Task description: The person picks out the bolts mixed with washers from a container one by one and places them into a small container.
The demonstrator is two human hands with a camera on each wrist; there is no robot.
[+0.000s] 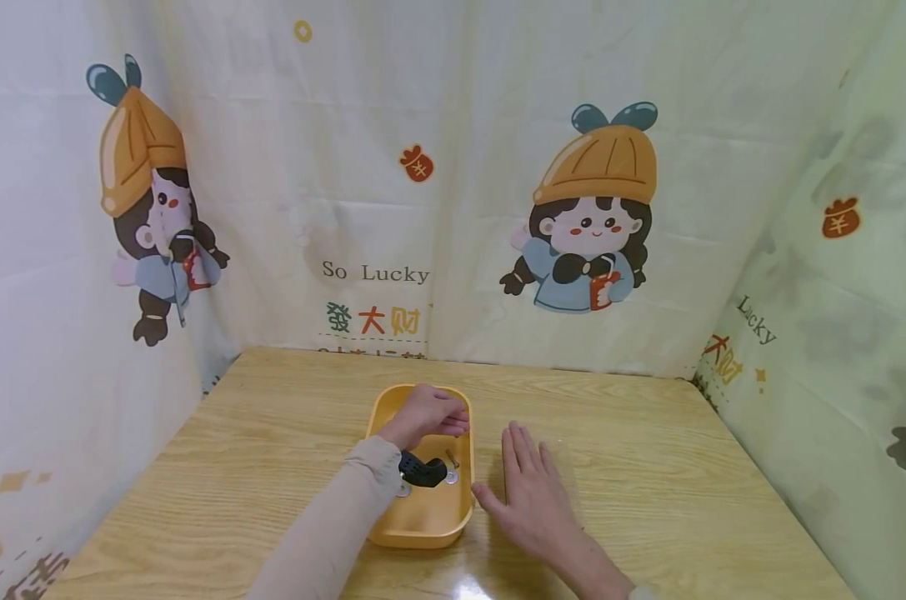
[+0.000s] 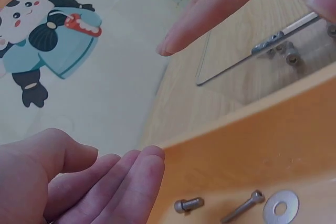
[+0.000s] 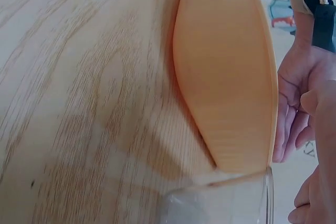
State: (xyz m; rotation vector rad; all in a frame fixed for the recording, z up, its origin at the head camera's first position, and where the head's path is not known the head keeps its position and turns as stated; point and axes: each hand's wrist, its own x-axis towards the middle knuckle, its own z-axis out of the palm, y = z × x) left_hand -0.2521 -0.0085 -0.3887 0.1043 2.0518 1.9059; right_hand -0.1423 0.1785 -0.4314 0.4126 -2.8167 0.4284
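My left hand (image 1: 426,412) hovers over the far part of a yellow-orange tray (image 1: 422,540), palm turned to the right, fingers loosely bent with nothing visible in them. Inside the tray lie a short screw (image 2: 189,204), a longer bolt (image 2: 244,206) and a flat washer (image 2: 281,208); a second washer (image 1: 402,490) sits partly covered by the left wrist. To the right of the tray, my right hand (image 1: 531,496) is held with fingers straight, above a clear plastic box (image 3: 215,205). Several metal fasteners (image 2: 291,59) show through the box's wall. Whether the right hand touches the box, I cannot tell.
A dark device (image 1: 422,471) is strapped at the left wrist and hides part of the tray. The wooden table (image 1: 648,467) extends on both sides. A printed curtain (image 1: 483,217) hangs along its back and sides.
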